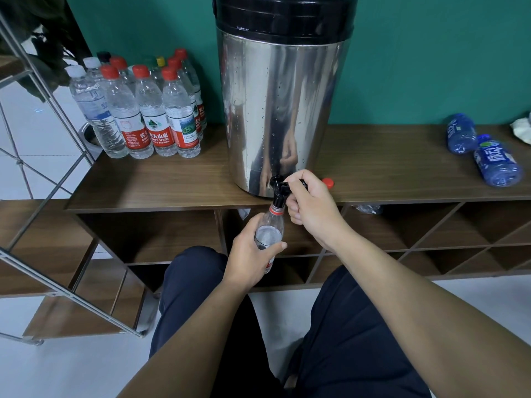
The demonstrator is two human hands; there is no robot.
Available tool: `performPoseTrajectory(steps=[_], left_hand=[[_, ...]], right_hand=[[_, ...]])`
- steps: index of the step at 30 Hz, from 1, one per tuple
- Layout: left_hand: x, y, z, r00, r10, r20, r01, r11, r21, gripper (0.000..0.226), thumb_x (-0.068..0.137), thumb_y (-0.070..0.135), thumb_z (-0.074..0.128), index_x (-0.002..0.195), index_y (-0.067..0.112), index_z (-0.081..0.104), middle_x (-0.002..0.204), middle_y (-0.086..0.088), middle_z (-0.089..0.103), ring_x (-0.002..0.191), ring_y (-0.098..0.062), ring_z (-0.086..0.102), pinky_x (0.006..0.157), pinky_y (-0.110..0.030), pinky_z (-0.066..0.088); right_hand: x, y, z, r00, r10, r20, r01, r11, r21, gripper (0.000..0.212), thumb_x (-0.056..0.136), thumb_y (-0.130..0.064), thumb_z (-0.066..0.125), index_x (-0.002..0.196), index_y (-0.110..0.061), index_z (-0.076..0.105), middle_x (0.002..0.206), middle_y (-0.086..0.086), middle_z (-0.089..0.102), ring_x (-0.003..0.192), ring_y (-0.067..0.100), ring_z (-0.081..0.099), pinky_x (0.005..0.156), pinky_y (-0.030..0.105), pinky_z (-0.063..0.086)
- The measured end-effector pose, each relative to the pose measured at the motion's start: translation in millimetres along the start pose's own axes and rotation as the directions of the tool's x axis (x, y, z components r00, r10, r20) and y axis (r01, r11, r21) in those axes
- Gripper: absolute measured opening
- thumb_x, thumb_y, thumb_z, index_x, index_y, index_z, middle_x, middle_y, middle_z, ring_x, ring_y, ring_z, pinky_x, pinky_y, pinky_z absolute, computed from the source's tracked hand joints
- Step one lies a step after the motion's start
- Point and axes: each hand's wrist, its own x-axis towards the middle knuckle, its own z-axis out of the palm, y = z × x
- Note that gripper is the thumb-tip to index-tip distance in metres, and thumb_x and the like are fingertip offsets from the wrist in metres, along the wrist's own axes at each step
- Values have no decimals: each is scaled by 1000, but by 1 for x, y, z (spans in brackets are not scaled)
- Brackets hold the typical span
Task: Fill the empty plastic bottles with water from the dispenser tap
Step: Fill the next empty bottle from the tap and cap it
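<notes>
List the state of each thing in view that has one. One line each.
bottle under the tap: uncapped, upright, partly filled
tap: right hand on its lever
left hand: grips the bottle body
right hand: fingers curled round the tap lever
red cap: off, lying on the shelf top
grouped bottles: capped, upright, left of the dispenser
blue bottles: lying on their sides
dispenser: lid on, droplets on the wall

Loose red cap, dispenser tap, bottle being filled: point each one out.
loose red cap (pixel 328 183), head view, on its top face.
dispenser tap (pixel 277 183), head view, on its black body.
bottle being filled (pixel 269 232), head view, on its clear shoulder.
</notes>
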Motion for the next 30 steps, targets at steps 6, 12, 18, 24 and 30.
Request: performPoseTrajectory(steps=[6, 12, 18, 24, 30], left_hand=[[0, -1, 0, 1000, -3, 8, 3, 1000, 3, 63, 90, 15, 93, 140, 40, 64, 116, 12, 76, 111, -14, 73, 90, -20, 60], [0, -1, 0, 1000, 0, 9, 0, 1000, 8, 65, 90, 15, 93, 139, 45, 63, 120, 15, 77, 115, -10, 73, 101, -25, 58], [1, -3, 0, 1000, 1, 5, -1, 1000, 2, 65, 89, 15, 94, 140, 42, 63, 120, 15, 77, 115, -9, 73, 100, -22, 58], [1, -4, 0, 1000, -6, 2, 6, 1000, 15, 66, 89, 18, 94, 142, 42, 62, 120, 15, 76, 115, -9, 73, 95, -17, 57], [2, -5, 0, 1000, -1, 2, 1, 1000, 29, 65, 89, 20, 94, 143, 40, 63, 121, 14, 77, 116, -10, 73, 101, -28, 59]], right_hand=[[-1, -1, 0, 1000, -6, 6, 6, 1000, -11, 16, 115, -28, 53, 108, -15, 60, 63, 3, 40, 55, 17, 33, 49, 30, 28], [-1, -1, -1, 1000, -6, 6, 6, 1000, -13, 17, 115, -28, 52, 109, -15, 60, 63, 2, 41, 55, 17, 33, 49, 31, 28], [-1, -1, 0, 1000, -7, 5, 7, 1000, -16, 18, 115, -30, 53, 109, -15, 60, 63, 3, 40, 55, 17, 34, 50, 31, 29], [-2, -2, 0, 1000, -3, 3, 3, 1000, -15, 18, 115, -30, 53, 109, -15, 60, 63, 2, 40, 56, 18, 33, 50, 32, 28], [-3, -3, 1, 1000, -5, 6, 5, 1000, -11, 18, 115, -29, 53, 109, -15, 61, 62, 2, 40, 55, 17, 33, 50, 30, 30]])
